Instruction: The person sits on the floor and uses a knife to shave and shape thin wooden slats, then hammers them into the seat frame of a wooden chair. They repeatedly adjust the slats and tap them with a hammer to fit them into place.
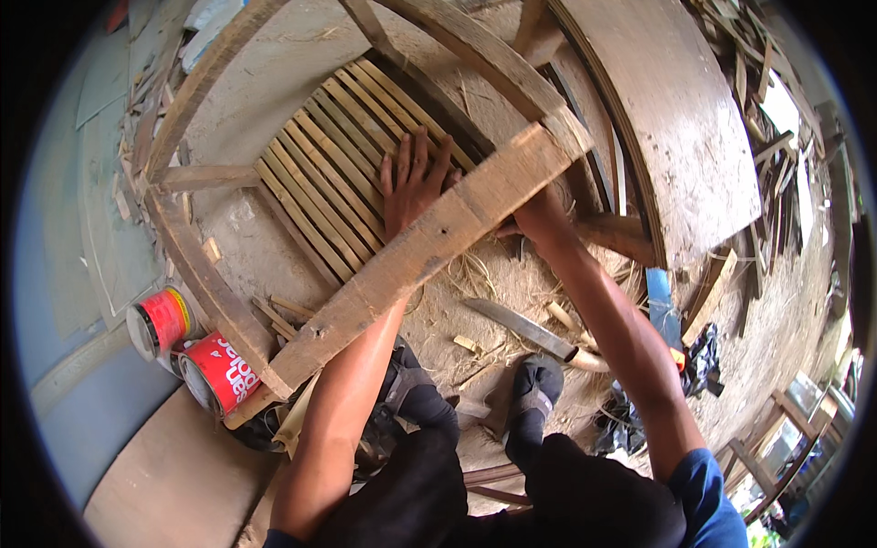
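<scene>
A wooden chair frame (438, 228) stands tilted before me, its thick front rail crossing over both my forearms. Inside it lies a seat of bamboo slats (315, 173), set side by side with narrow gaps. My left hand (416, 187) reaches under the rail and rests on the slats, fingers spread and stretched out. On the other side, my right hand (541, 221) is beneath the rail near the seat's right edge. The rail hides most of its fingers, so whether it holds anything does not show.
Two red cans (219, 370) stand at the left. A long-bladed knife (521, 324) with a pale handle lies on the floor by my feet, among shavings. A handsaw (662, 306) lies at the right, below a curved plywood panel (671, 119). Scrap wood (776, 173) is heaped at far right.
</scene>
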A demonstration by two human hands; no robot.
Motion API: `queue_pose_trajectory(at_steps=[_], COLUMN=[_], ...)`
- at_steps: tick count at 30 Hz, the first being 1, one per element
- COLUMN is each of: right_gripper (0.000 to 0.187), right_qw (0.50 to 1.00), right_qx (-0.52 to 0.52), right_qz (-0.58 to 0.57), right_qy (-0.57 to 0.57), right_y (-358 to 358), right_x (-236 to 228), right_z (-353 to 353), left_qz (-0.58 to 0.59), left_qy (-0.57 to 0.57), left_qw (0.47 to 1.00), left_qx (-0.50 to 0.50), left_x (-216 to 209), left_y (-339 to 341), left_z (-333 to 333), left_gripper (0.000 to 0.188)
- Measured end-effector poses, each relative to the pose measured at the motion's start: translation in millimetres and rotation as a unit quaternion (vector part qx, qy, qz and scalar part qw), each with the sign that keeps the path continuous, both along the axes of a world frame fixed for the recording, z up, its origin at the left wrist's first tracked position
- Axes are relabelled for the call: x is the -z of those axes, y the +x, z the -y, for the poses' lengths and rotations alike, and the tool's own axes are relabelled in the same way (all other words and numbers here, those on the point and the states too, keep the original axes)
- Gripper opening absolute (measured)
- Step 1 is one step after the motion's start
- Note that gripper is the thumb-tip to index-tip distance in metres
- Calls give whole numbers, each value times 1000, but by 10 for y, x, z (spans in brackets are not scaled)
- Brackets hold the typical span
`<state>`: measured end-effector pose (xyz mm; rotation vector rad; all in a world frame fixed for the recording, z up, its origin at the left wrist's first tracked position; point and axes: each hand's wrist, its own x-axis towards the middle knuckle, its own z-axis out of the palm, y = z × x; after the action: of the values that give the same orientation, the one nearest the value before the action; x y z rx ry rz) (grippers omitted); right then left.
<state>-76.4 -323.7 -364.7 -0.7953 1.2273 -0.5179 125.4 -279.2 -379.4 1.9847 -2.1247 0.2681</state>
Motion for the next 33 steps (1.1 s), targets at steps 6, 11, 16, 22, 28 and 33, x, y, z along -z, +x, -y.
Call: queue_pose_trajectory(at_steps=[6, 11, 16, 22, 28, 33], right_gripper=[34, 27, 26, 27, 28, 21], right_qw=[998, 1000, 999, 998, 998, 998], right_qx=[26, 17, 25, 24, 15, 11], right_qz=[48, 16, 25, 53, 50, 48], right_qy=[19, 10, 16, 24, 36, 29], right_y=[-46, -14, 22, -12, -10, -25], right_x=[45, -43, -93, -43, -41, -66], right_z=[-101, -127, -93, -65, -25, -9], left_qz=[-107, -85, -77, -100, -85, -101], left_qy=[65, 14, 23, 37, 27, 25], left_qw=[992, 995, 996, 994, 996, 994], left_qx=[18, 46, 35, 31, 31, 35], left_x=[153, 238, 148, 122, 123, 165], left_y=[34, 66, 56, 18, 14, 21], left_z=[29, 36, 21, 8, -13, -21], left_gripper=[68, 60, 57, 61, 62, 59])
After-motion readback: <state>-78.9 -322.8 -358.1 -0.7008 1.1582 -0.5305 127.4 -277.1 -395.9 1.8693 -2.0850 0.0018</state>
